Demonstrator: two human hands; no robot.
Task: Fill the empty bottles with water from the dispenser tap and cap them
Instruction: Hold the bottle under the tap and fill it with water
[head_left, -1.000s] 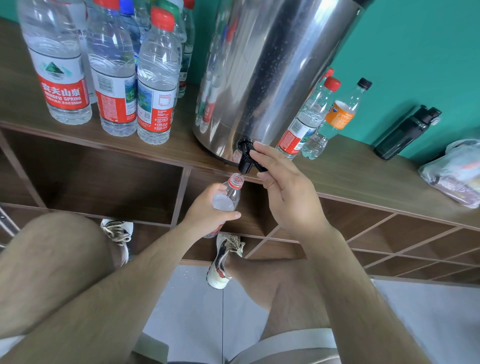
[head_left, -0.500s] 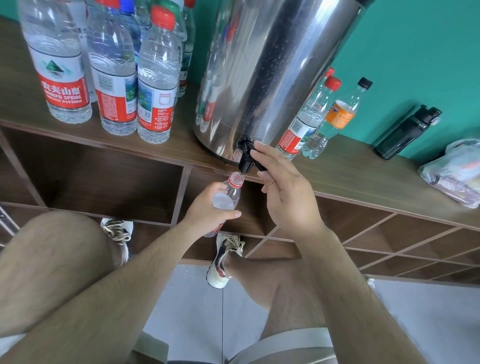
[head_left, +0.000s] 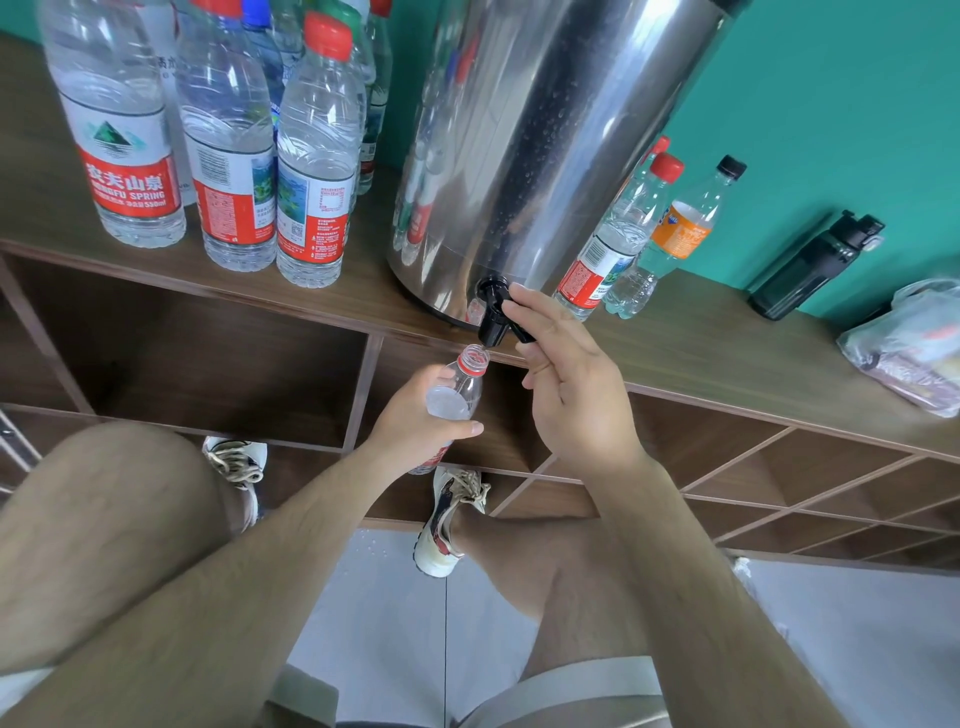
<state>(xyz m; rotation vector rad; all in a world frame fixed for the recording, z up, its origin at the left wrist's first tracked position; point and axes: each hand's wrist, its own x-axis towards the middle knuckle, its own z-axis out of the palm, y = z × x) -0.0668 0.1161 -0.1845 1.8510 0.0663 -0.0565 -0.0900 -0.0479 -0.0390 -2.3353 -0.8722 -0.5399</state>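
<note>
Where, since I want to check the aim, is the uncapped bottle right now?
Head view, centre: the uncapped bottle is held in the left hand, its mouth under the black tap of the steel dispenser, left of the right hand.

A single wide-angle view from the person's head — it faces forward and down, close over the shelf top (head_left: 727, 353), dispenser (head_left: 545, 156) far, floor (head_left: 395, 623) near.

The left hand (head_left: 410, 431) covers much of the bottle (head_left: 464, 385); the dispenser (head_left: 545, 130) is cropped above.
</note>
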